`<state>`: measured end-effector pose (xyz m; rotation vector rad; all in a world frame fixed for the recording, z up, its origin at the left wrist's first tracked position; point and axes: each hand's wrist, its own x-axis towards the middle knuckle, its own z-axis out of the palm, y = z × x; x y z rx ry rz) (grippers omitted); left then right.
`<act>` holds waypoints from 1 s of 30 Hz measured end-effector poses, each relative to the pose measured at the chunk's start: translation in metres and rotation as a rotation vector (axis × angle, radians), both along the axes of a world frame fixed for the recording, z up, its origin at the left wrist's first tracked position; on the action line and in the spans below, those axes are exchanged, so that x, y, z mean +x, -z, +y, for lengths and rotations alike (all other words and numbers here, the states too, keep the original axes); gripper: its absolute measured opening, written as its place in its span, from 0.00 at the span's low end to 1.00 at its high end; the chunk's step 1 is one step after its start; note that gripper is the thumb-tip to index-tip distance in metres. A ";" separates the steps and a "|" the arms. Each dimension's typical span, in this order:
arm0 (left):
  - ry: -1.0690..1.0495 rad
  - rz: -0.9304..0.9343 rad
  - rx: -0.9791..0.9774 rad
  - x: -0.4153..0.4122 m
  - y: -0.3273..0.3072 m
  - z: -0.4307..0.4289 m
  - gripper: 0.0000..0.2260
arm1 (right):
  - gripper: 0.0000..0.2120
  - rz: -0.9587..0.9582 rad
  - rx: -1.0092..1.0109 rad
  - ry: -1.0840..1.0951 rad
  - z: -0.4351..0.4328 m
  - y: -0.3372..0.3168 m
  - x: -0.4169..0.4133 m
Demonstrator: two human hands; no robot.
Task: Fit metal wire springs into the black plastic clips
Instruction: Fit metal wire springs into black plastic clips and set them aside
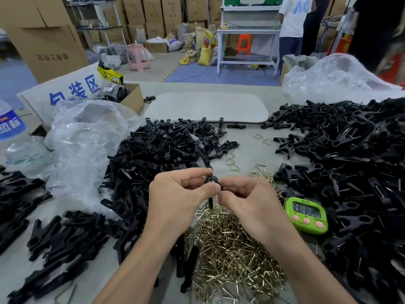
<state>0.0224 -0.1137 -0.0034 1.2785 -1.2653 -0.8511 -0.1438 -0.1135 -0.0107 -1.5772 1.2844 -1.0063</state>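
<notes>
In the middle of the picture, the left hand (182,194) and the right hand (247,200) both pinch one black clip (210,200) with curled fingers. They hold it just above the heap of gold wire springs (230,249) at the bottom middle.

The clip is small and only the fingertips hold it, so I think it could slip and drop into the heap. A spring pushed in crooked might pop out and fly off, or its sharp end might poke a finger.

The fingers cover most of the clip, so I cannot tell if a spring is in there yet. The numbers on the green timer (306,216), right of the hands, are too blurry to read.
</notes>
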 end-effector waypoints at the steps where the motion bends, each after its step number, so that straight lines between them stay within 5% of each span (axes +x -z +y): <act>1: -0.012 -0.015 -0.009 -0.001 -0.001 0.001 0.18 | 0.10 0.002 0.002 0.003 -0.001 0.000 -0.001; 19: 0.069 0.001 0.072 -0.004 0.008 -0.001 0.13 | 0.07 0.145 -0.105 -0.054 0.002 -0.003 -0.005; 26: 0.358 -0.476 0.014 -0.003 0.002 0.008 0.35 | 0.05 0.083 0.056 0.035 -0.005 -0.004 -0.015; 30: 0.208 -0.433 -0.098 -0.008 0.005 0.008 0.33 | 0.02 0.056 0.120 -0.016 -0.003 -0.010 -0.020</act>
